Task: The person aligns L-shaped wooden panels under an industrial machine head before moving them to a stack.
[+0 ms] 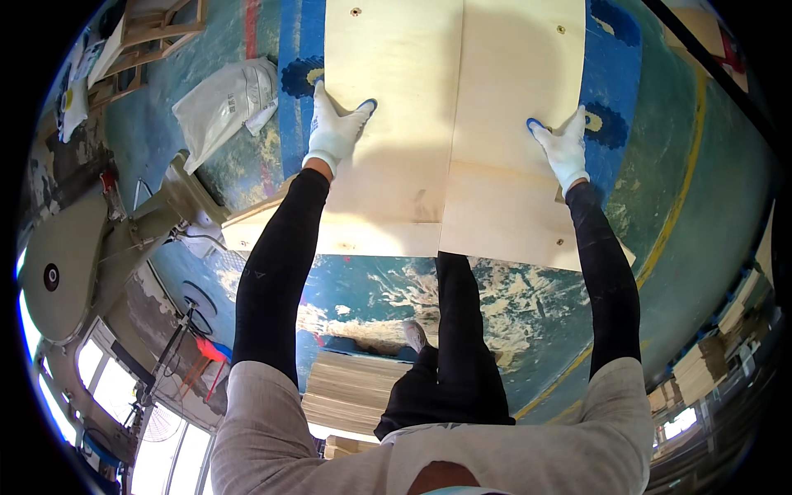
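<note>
Pale plywood panels lie in front of me, with a long seam running down between the left and right halves. My left hand, in a white glove with blue fingertips, grips the left edge, its thumb flat on the top face. At the opposite edge my right hand, gloved alike, holds on with its thumb pointing inward. The other fingers of both hands are partly hidden past the edges. Another wooden board juts out at an angle under the near left side. Small dark marks dot the panel faces.
A blue base with dark scalloped patches shows on both sides of the panels. A white sack lies on the worn green floor at left, near a large beige machine. Stacked boards stand beside my legs.
</note>
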A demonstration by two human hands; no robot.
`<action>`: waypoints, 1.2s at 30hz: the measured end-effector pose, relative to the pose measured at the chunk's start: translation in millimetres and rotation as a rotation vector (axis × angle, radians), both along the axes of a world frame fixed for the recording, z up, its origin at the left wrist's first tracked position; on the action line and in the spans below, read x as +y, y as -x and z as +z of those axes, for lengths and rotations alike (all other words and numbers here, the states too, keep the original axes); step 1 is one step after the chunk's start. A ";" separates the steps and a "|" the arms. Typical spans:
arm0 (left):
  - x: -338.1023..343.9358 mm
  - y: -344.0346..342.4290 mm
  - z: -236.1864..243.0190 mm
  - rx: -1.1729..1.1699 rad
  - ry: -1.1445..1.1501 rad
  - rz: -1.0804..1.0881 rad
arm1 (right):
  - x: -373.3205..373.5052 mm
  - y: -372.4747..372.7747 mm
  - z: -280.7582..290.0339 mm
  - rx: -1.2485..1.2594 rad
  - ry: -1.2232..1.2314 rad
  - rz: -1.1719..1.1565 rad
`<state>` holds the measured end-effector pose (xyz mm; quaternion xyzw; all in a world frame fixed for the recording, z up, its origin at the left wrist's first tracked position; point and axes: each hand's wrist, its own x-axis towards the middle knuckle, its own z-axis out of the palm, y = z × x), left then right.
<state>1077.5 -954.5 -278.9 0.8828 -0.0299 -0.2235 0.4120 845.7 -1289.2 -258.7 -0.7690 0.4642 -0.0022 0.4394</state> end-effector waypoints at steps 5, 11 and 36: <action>35.5 4.7 22.8 -0.123 -0.338 -0.063 | 22.8 -21.2 0.8 0.169 0.282 0.148; 105.5 163.2 127.5 -0.319 0.016 -0.011 | 110.6 41.3 77.2 -0.197 0.190 0.076; 886.3 1040.9 257.7 0.453 -0.741 1.825 | 845.0 369.5 245.2 0.547 -0.508 1.464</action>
